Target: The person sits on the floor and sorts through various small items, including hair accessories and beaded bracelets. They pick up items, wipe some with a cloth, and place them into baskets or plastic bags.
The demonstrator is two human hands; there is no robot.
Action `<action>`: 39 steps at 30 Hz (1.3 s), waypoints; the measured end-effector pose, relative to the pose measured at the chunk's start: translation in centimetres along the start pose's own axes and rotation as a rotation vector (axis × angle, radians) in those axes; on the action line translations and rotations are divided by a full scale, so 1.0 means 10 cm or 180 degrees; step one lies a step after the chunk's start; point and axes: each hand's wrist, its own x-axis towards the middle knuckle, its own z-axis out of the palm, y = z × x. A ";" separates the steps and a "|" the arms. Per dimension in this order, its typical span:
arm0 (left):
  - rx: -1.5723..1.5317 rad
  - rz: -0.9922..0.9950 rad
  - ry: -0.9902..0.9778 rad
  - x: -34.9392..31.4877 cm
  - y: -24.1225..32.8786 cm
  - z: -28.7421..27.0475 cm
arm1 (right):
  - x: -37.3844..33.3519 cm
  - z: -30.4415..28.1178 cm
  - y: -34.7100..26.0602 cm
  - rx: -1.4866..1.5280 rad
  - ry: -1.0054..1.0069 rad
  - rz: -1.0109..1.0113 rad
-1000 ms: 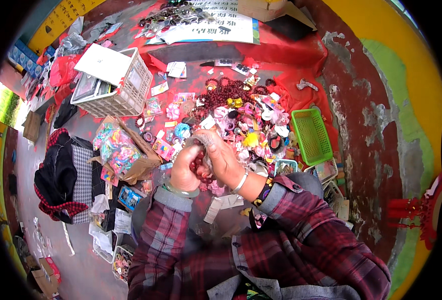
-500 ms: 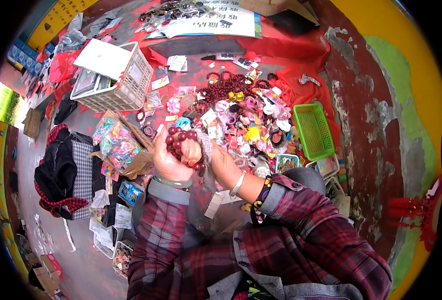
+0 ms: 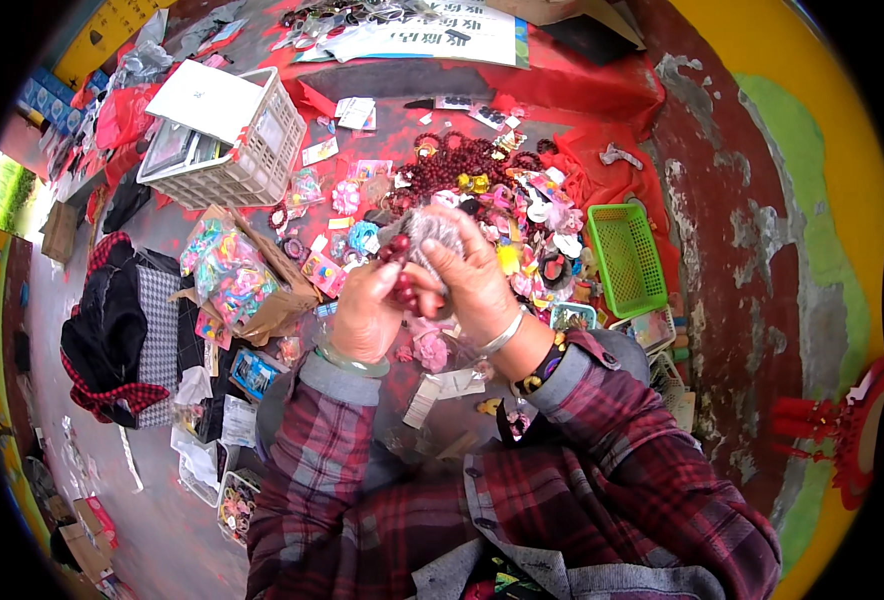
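Note:
In front of my chest my two hands are close together. My left hand (image 3: pixel 365 315) is closed around a dark red bead bracelet (image 3: pixel 400 262). A crumpled grey cloth (image 3: pixel 432 232) is pinched in my right hand (image 3: pixel 480 290), against the beads. The fingers overlap, so part of the bracelet is hidden. Just beyond lies a heap of similar dark red bead bracelets (image 3: pixel 452 165). Nearer than it, mixed hair ornaments and trinkets are piled, with a yellow fluffy one (image 3: pixel 509 259) among them. Below my hands lies a pink flower-shaped ornament (image 3: pixel 430 350).
A green plastic basket (image 3: pixel 627 262) stands right of the pile. To the left are a white crate (image 3: pixel 277 135) with a board on top and a cardboard box (image 3: pixel 280 312) of bagged colourful pieces. A black jacket (image 3: pixel 112 330) lies farther left. A peeling wall (image 3: pixel 722 250) borders the right side.
Both hands have shifted a little to the right. The grey cloth, which hung down from my right hand, is now bunched up at the top of the beads. My right hand has turned upward.

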 end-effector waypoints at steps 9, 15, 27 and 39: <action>-0.0279 -0.0618 -0.0524 -0.02 -0.07 -0.09 | 0.09 -0.01 -0.43 -0.3776 -0.1010 -0.0147; -0.0264 -0.0602 -0.0403 0.01 -0.14 -0.02 | 0.17 -0.22 -0.20 -0.4033 -0.0409 -0.1654; -0.0640 0.0689 0.1011 0.11 -0.15 -0.13 | 0.22 0.18 0.01 -0.0042 0.0664 0.0411; 0.0141 0.0125 0.0226 0.08 -0.23 -0.13 | 0.23 -0.05 0.12 -0.2126 0.0450 -0.0728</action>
